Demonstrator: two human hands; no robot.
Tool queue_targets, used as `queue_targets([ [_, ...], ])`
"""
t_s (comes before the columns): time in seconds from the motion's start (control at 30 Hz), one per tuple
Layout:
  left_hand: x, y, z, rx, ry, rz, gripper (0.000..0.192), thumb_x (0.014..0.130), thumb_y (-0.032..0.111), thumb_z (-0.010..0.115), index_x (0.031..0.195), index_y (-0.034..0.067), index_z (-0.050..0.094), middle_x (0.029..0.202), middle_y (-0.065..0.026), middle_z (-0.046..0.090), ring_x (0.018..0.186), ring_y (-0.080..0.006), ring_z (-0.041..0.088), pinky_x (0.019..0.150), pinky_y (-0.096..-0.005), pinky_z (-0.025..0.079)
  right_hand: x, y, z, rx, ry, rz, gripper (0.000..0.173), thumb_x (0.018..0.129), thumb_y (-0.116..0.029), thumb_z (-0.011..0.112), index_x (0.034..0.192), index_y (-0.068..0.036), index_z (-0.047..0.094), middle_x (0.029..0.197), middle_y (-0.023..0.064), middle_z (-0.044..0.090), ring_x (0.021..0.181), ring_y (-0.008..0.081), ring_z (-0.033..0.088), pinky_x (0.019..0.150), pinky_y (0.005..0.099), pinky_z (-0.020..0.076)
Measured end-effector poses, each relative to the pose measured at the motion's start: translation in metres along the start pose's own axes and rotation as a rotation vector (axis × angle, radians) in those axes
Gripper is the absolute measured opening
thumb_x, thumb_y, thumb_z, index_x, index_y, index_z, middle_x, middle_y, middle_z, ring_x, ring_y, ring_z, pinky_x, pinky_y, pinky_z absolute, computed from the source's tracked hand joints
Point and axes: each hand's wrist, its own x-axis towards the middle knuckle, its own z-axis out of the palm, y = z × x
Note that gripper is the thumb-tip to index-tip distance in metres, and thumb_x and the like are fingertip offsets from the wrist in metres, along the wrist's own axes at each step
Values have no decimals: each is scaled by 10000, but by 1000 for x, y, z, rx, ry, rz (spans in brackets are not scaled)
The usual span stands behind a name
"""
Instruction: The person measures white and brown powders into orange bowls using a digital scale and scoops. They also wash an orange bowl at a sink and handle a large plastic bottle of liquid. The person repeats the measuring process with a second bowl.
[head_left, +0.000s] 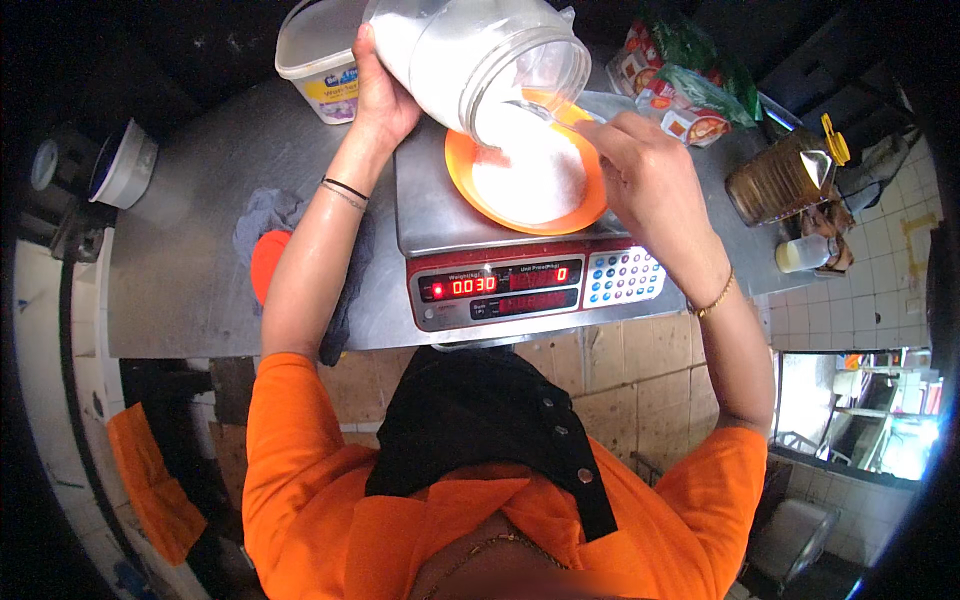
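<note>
My left hand (382, 97) grips a large clear jar (431, 52) of white powder or granules, tipped with its mouth down to the right. The jar's mouth hangs over an orange plate (461, 184), and a white heap (536, 180) covers most of that plate. Pinched in my right hand (645, 165) is the handle of a spoon-like utensil (551, 114), which reaches to the jar's mouth; its far end is hard to make out. Under the plate is the steel pan of a red digital scale (420, 210), with lit red digits on its display.
On the steel table (187, 187) a white plastic tub (315, 64) stands behind my left hand. A dark cloth (262, 217) and a red round object (268, 262) lie by my left forearm. Rightward are plastic packets (690, 112), an oil jug (780, 180) and a small bottle (802, 253).
</note>
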Motion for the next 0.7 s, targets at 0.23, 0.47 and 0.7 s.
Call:
queue_targets([
  [0.23, 2, 2, 0, 21, -11, 29, 989, 738, 790, 569, 1383, 52, 434, 1348, -137, 527, 1233, -289, 530, 1033, -448, 464, -8, -8, -23, -179, 140, 0, 288, 740, -5, 606, 1024, -19, 654, 855, 135, 598, 856, 299, 608, 743, 393, 523],
  [0.47, 0, 4, 9, 41, -49, 38, 1005, 741, 797, 555, 1395, 46, 421, 1348, -153, 525, 1226, -295, 537, 1035, -446, 465, 18, -9, -4, -487, 174, -96, 277, 749, -85, 615, 1007, 10, 653, 901, 106, 607, 857, 252, 600, 723, 346, 522],
  [0.7, -2, 8, 9, 35, -58, 51, 998, 743, 794, 554, 1395, 49, 425, 1359, -161, 518, 1228, -298, 537, 1040, -447, 462, 23, -17, 10, -505, 48, -55, 394, 764, -26, 632, 1155, 10, 611, 982, 125, 597, 923, 262, 588, 793, 346, 527],
])
